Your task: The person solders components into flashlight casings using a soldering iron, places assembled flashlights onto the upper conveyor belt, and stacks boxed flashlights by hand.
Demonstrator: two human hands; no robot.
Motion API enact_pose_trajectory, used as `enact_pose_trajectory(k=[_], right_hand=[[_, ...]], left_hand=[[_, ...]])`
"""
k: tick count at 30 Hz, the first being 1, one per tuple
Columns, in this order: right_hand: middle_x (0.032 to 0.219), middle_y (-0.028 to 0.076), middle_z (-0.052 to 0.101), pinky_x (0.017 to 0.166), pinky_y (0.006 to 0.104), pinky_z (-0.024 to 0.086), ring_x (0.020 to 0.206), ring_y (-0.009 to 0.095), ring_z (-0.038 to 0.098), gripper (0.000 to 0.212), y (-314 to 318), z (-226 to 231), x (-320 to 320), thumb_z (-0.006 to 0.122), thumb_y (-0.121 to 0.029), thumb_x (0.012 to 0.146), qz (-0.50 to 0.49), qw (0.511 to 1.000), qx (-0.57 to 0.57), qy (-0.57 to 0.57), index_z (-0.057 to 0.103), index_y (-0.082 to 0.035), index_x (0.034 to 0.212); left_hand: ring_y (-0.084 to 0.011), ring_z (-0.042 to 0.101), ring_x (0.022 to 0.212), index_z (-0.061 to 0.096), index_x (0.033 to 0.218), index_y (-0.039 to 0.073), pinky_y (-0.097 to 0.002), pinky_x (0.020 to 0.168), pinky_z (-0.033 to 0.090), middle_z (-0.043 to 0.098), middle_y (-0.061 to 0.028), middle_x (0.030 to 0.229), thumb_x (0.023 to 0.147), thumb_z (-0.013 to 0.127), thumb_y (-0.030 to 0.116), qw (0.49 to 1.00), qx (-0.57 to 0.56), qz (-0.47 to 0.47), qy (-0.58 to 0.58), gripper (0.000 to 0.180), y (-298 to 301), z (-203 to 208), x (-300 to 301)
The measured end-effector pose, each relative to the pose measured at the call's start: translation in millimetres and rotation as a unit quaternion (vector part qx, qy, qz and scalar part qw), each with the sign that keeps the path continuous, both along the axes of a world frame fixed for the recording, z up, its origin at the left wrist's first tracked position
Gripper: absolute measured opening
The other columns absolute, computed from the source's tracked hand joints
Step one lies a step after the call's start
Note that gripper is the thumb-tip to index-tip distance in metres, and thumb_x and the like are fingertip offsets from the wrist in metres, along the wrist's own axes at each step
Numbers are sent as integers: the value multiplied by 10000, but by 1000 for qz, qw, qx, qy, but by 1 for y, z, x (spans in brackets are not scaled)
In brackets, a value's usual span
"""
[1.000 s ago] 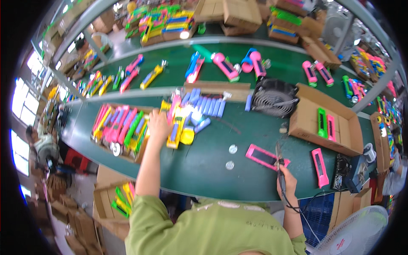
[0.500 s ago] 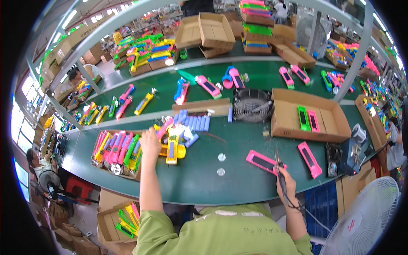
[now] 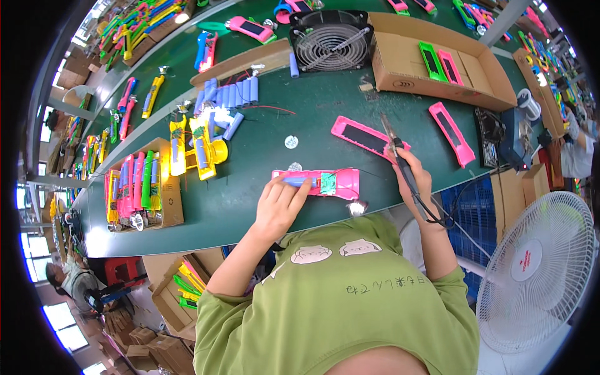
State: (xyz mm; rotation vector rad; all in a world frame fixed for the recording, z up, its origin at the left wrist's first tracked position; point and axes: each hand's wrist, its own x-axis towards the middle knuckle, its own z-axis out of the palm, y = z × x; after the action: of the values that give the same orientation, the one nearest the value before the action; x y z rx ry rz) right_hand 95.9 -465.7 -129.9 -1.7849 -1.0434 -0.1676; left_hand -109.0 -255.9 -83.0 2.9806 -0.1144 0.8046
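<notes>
My left hand [image 3: 279, 205] is closed over the left end of a pink flashlight housing [image 3: 351, 184], which lies open side up near the table's front edge. Inside the housing sit a blue battery cell [image 3: 300, 181] and a green circuit board [image 3: 328, 184], with thin wires; a shiny lamp head [image 3: 357, 208] hangs at its near side. My right hand [image 3: 415, 181] grips a soldering iron [image 3: 405, 164], its tip pointing up and away. Beyond its fingers a pink shell with a dark panel [image 3: 362, 136] lies by the iron. Two round silvery discs, one a disc [image 3: 291, 142], are near the pink housing.
Yellow housings [image 3: 201, 150] and blue cells [image 3: 237, 94] lie at the left back. A carton of housings [image 3: 172, 194] stands left. At the back are a black fan [image 3: 331, 47] and a cardboard tray [image 3: 437, 90]. Right are another pink shell [image 3: 452, 134] and a solder spool [image 3: 529, 105].
My left hand has come from beside the yellow housings to the table's front middle, bringing the pink flashlight housing. My right hand still holds the soldering iron. The view has tilted downward.
</notes>
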Motion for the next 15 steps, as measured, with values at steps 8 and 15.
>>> enact_pose_trajectory(k=[8,15], right_hand=[[1016,118,625,685,288,490,810,285,638,427,-6,-4,-4,571,57,732,32,999,-27,1,526,-82,1134],[945,147,637,696,332,498,821,306,637,354,4,10,-6,612,34,732,43,998,-29,-37,535,-66,1062]], left_hand=[[-237,507,849,648,963,95,-478,848,397,510,-62,879,592,738,239,991,-127,38,-7,408,-11,12,5],[-373,370,1215,537,1168,36,-464,1007,261,446,-207,1262,695,685,131,916,74,222,-326,505,141,212,42]])
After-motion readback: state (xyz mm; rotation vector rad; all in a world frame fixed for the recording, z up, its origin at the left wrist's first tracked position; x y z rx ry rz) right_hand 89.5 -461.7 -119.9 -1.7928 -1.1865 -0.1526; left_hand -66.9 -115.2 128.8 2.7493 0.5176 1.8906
